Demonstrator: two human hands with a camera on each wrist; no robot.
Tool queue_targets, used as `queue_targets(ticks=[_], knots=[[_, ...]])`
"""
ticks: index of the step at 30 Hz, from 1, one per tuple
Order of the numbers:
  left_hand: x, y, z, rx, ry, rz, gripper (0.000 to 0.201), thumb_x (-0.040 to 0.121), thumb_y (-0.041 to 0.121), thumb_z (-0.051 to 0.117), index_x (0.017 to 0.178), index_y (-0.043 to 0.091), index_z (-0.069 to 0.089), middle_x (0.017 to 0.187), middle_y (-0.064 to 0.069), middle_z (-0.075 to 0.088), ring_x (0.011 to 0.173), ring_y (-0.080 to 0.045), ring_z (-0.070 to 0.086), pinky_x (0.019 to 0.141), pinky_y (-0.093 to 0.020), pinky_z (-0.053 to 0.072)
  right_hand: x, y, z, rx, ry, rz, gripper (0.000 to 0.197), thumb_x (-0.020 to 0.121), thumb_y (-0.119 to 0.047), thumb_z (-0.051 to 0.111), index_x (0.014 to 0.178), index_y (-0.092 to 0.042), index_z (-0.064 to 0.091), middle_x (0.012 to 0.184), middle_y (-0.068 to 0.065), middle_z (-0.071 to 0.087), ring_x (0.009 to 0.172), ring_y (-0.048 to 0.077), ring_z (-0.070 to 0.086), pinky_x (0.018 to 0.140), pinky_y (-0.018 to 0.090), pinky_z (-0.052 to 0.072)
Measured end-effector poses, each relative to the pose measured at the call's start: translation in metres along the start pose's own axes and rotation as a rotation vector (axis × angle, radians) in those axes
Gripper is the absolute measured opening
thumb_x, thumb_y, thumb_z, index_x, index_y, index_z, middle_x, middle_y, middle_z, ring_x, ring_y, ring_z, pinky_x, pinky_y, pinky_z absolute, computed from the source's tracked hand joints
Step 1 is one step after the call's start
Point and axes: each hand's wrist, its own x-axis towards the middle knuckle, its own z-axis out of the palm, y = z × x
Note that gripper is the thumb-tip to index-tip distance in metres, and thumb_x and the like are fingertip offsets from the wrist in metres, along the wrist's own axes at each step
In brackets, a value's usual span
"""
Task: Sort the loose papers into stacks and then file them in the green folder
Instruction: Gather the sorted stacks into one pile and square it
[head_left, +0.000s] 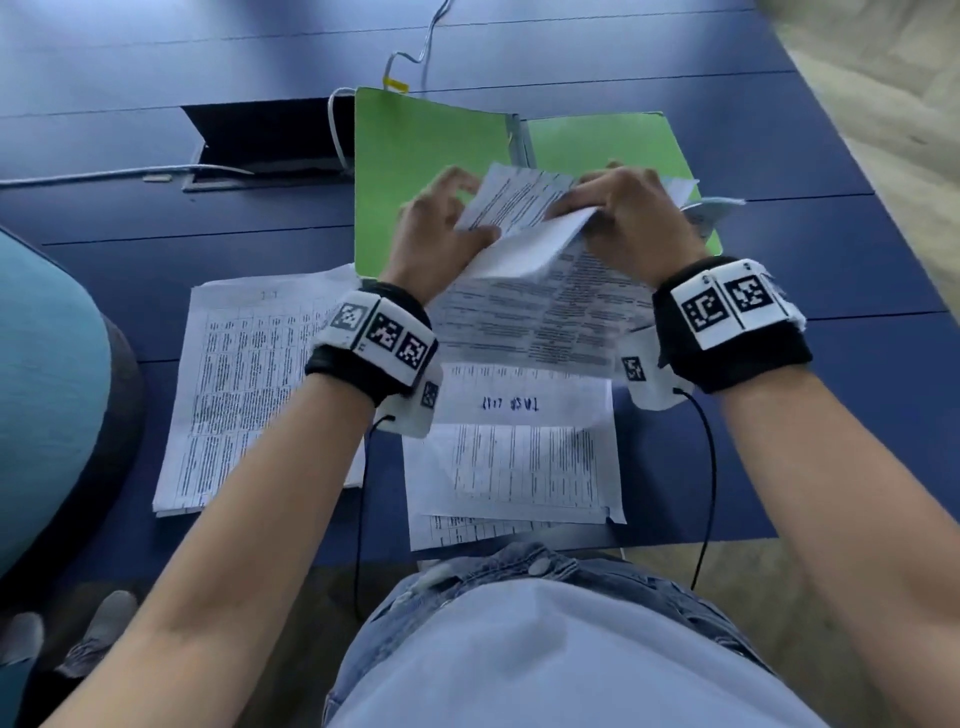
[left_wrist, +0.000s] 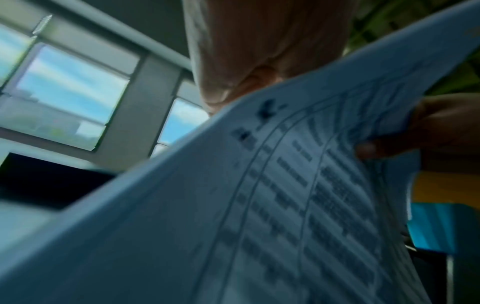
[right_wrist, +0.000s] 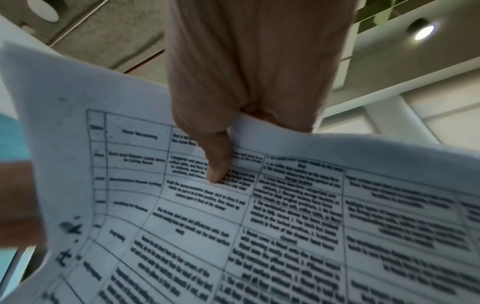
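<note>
Both hands, left (head_left: 436, 234) and right (head_left: 631, 218), grip printed white table sheets (head_left: 530, 306) above the open green card folder (head_left: 415, 171) on the dark blue worktop (head_left: 831, 364).

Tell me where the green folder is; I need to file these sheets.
In the head view the green folder lies open on the blue table, just beyond both hands, right of the cable hatch.

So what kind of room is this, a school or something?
Probably an office or meeting room. There's a long dark blue table with an open cable hatch and grey cables, printed paper sheets, an open green folder, and big windows.
</note>
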Motion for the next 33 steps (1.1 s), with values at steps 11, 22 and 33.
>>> queue_targets(ticks=[11,22,33], knots=[[-0.001,-0.032,-0.015,0.478,-0.31,-0.125,0.024,0.094,0.003,0.042,0.097,-0.007,0.063,0.087,-0.021,0.064,0.061,-0.018,0.055,0.047,-0.007,0.042,-0.014,0.011,-0.023,-0.258,0.048,0.11,0.024,0.082,-0.006,0.056,0.09,-0.018,0.075,0.151,-0.002,0.028,0.134,0.036,0.022,0.1,0.041,0.021],[0.016,0.033,-0.023,0.663,-0.151,0.132,0.011,0.085,0.015,0.057,0.088,0.012,0.067,0.072,-0.003,0.05,0.072,-0.02,0.047,0.068,-0.024,0.042,-0.004,-0.02,0.003,-0.328,-0.099,0.004,0.026,0.085,-0.008,0.053,0.102,-0.017,0.07,0.114,-0.001,0.065,0.112,0.019,0.058,0.111,0.05,-0.001],[0.031,0.015,-0.037,0.036,0.306,0.113,0.03,0.084,0.036,0.058,0.07,0.011,0.068,0.061,0.005,0.056,0.049,0.006,0.043,0.058,-0.013,0.035,0.005,-0.012,-0.024,-0.23,0.221,0.173,0.023,0.086,-0.02,0.051,0.096,-0.008,0.069,0.094,0.022,0.068,0.09,0.039,0.063,0.081,0.041,0.045]])
